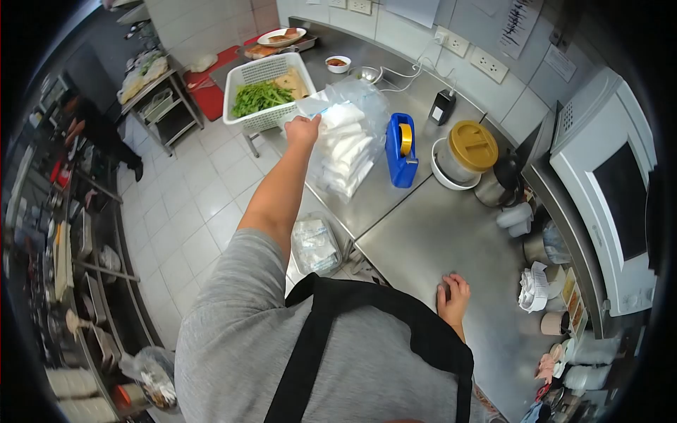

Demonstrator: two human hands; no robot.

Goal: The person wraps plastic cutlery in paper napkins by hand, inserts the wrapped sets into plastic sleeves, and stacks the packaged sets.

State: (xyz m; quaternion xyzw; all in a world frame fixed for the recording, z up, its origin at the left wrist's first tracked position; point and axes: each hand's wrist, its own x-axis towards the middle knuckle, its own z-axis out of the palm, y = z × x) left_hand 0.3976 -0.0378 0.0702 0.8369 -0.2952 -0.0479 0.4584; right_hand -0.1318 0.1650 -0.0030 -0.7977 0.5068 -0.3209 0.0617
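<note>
My left hand [303, 131] is stretched out and closed on the near-left edge of a clear plastic bag [345, 144]. Several white, folded-looking packets fill the bag, which lies on the steel counter; what exactly they are I cannot make out. My right hand [453, 299] rests by the counter's front edge, loosely curled with fingers apart and nothing in it. To the right of the bag stands a blue tape dispenser [402, 166] with a yellow roll. Just beyond my left hand sits a white basket [233, 106] holding leafy greens [261, 99].
A tub with a mustard-coloured lid [473, 144] and a steel jug [499, 182] stand right of the dispenser. A microwave [606, 197] sits on a raised shelf. Below the counter is a plastic bin [340, 243]. Another person [102, 130] stands far left.
</note>
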